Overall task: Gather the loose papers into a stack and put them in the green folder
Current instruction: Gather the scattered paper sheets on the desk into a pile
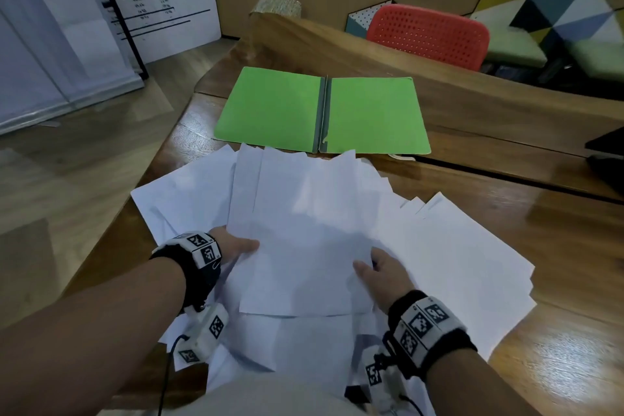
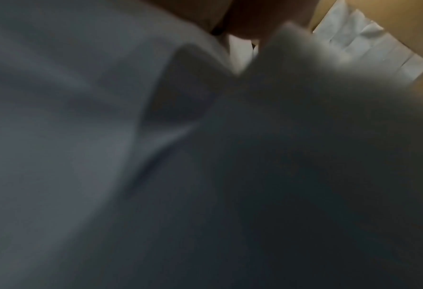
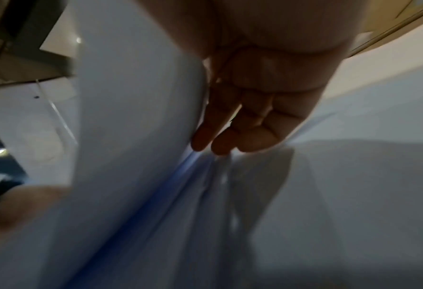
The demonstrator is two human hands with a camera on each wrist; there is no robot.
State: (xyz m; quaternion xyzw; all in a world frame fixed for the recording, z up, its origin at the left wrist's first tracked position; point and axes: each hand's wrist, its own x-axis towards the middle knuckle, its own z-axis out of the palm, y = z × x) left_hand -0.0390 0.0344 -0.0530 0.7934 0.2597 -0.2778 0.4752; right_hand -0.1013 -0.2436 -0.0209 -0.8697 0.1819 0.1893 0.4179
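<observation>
The green folder [image 1: 273, 108] lies open and flat on the wooden table [image 1: 540, 246], beyond the papers. Loose white papers [image 1: 304, 206] fan out in an untidy spread in front of it. My left hand [image 1: 236, 246] grips the left edge of a raised bunch of sheets, thumb on top and fingers hidden beneath. My right hand [image 1: 381, 275] holds the bunch's right side, thumb on top. In the right wrist view its fingers [image 3: 220, 140] lie fairly straight against the underside of the lifted papers [image 3: 136, 97]. Blurred, shadowed papers [image 2: 81, 136] fill the left wrist view.
A red perforated chair [image 1: 429, 34] stands behind the table at the far right. A dark object [image 1: 607, 152] sits at the table's right edge. The table's left edge runs close to the papers, with wooden floor [image 1: 67, 179] beyond it.
</observation>
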